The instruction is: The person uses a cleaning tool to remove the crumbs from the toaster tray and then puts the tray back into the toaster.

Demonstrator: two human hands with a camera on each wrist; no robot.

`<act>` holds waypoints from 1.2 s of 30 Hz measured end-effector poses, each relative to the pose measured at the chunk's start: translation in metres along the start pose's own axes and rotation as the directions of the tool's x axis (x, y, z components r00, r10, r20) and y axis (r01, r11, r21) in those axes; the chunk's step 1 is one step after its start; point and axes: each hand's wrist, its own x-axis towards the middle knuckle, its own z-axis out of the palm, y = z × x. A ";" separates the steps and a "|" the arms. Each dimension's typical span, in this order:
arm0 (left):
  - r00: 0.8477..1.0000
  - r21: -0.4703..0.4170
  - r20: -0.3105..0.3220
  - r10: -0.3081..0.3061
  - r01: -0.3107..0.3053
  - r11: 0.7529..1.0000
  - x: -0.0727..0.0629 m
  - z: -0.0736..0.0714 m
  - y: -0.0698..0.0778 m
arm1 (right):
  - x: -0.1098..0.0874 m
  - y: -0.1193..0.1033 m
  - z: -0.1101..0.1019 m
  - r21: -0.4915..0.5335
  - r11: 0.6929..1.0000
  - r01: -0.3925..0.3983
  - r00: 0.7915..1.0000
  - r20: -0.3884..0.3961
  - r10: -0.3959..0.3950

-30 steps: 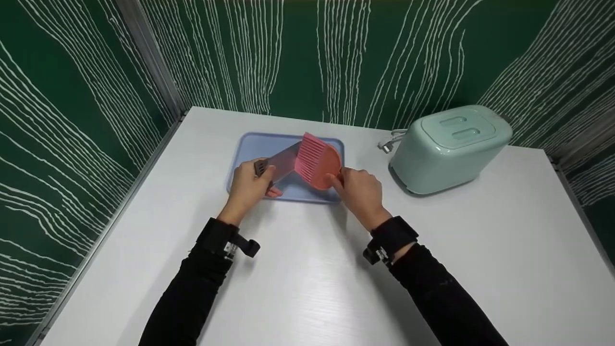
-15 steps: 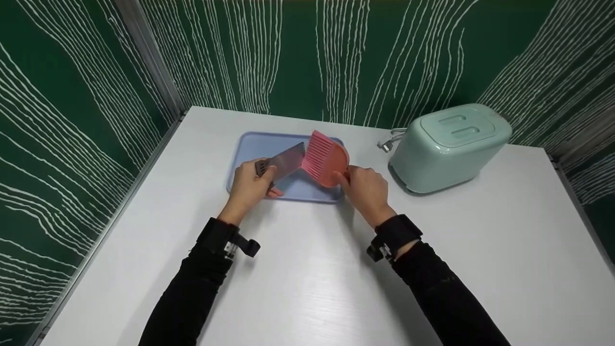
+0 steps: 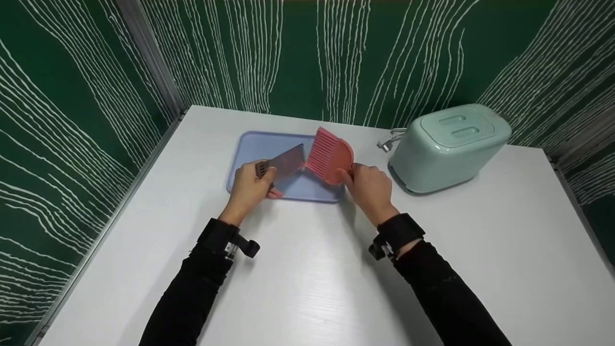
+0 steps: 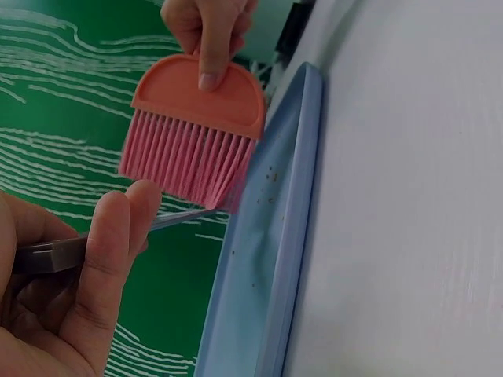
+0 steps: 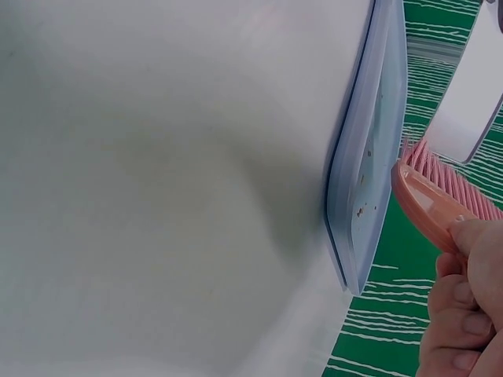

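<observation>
My left hand (image 3: pixel 246 187) grips the dark slotted end of a flat metal crumb tray (image 3: pixel 289 162), tilted above a blue tray (image 3: pixel 254 144). My right hand (image 3: pixel 372 190) pinches the orange handle of a wide brush (image 3: pixel 331 158), thumb pressed flat on it. The brush's pink bristles (image 4: pixel 185 157) hang down at the far end of the crumb tray, some of them bent there. Small brown crumbs (image 4: pixel 272 177) lie scattered in the blue tray beneath. From the right wrist, the metal blade-like face of the crumb tray (image 5: pixel 468 94) shows just beyond the bristles.
A mint green toaster (image 3: pixel 432 158) stands at the back right, its white cord and plug (image 3: pixel 386 146) beside it. Green walls with white lines enclose the white table (image 3: pixel 307 269) at the back and sides.
My right hand has drawn the brush to the right and slightly back, from over the crumb tray to its outer end. My left hand and the crumb tray have barely moved.
</observation>
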 end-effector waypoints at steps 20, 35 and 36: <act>0.992 0.176 -0.102 0.072 -0.054 0.983 0.002 -0.009 -0.005 | -0.012 0.002 -0.009 0.302 0.952 -0.053 0.969 0.245 -0.023; 0.982 0.261 -0.034 0.188 -0.173 0.950 0.002 -0.002 -0.004 | -0.019 -0.021 0.000 0.445 0.875 -0.191 0.828 0.552 -0.100; 0.981 0.265 -0.032 0.193 -0.178 0.948 0.002 -0.002 -0.004 | -0.019 -0.022 0.001 0.442 0.875 -0.197 0.825 0.557 -0.096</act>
